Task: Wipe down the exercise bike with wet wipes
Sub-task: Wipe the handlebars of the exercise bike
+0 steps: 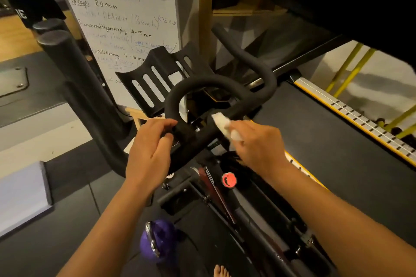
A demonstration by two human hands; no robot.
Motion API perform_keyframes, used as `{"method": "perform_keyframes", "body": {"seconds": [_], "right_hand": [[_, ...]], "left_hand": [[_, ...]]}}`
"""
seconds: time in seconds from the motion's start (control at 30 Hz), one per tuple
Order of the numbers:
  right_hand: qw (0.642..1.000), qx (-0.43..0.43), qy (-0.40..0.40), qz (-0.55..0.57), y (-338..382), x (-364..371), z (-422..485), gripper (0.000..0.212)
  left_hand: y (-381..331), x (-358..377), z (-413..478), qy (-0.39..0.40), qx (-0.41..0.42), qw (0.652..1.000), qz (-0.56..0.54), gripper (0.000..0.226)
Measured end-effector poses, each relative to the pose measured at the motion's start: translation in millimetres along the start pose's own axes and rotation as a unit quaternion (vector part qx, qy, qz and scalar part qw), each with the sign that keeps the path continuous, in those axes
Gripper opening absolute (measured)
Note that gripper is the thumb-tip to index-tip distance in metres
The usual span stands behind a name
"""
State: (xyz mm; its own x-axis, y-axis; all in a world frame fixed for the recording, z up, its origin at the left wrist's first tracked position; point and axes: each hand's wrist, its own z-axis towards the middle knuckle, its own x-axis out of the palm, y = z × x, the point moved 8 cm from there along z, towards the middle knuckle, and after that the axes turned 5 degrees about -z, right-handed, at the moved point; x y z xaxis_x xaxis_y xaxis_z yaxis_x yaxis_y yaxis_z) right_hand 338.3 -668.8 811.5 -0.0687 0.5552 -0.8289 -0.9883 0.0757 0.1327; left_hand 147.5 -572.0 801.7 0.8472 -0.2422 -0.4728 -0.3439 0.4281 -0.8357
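down by the floor we see a bare foot [220, 271], and just up from it a round purple thing [157, 239] with a shiny strip on it. it sits on the dark floor, beside the bike [216, 189].

the bike runs up the middle. it has a red knob [229, 179] on its frame, under the right wrist.

two bare arms reach up from the bottom. the left hand [149, 148] has its fingers and thumb curled round the handlebar [202, 80], where the round loop meets the straight part. the right hand [258, 144] pinches a white wipe [221, 122]. the wipe is scrunched up and sticks out past the fingers. its tip touches the handlebar, just right of the left hand. the two hands are near each other but do not touch.

past the hands the handlebar bends into a loop, and one long horn of it goes up and away to the right. behind the loop is a black holder [164, 58] with long slots in it, tipped back.

on the left a fat black post [67, 58] leans up. behind the holder stands a whiteboard [121, 7] full of writing, with words like "20 min" and "sub system". far to the right we see a yellow rail [351, 119] along a dark mat.
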Motion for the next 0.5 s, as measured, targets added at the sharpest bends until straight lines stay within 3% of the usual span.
{"method": "perform_keyframes", "body": {"seconds": [0.1,0.2,0.27,0.4,0.43,0.5], "right_hand": [[0.994,0.109,-0.005,-0.028,-74.4,-9.1,3.7,0.027],[0.986,0.160,-0.031,0.046,-68.1,-6.4,7.1,0.011],[0.989,0.136,-0.035,0.044,-28.7,-1.9,0.1,0.005],[0.991,-0.071,0.078,0.085,37.1,8.8,-16.7,0.010],[0.988,-0.060,0.065,0.124,25.8,3.8,-7.8,0.014],[0.981,0.072,-0.044,0.173,-29.6,-12.6,19.4,0.015]], "left_hand": [[-0.7,1.7,-0.5,-0.001,0.015,0.999,0.043,0.041],[-2.0,3.8,0.3,-0.009,0.017,0.996,0.085,0.040],[-5.8,3.6,-1.0,-0.016,0.031,0.993,0.110,0.039],[-34.7,24.9,-1.7,0.012,0.093,0.987,0.133,0.040],[-46.0,35.5,0.9,0.027,0.112,0.985,0.127,0.040],[-66.0,58.7,11.3,0.057,0.142,0.980,0.127,0.040]]}}
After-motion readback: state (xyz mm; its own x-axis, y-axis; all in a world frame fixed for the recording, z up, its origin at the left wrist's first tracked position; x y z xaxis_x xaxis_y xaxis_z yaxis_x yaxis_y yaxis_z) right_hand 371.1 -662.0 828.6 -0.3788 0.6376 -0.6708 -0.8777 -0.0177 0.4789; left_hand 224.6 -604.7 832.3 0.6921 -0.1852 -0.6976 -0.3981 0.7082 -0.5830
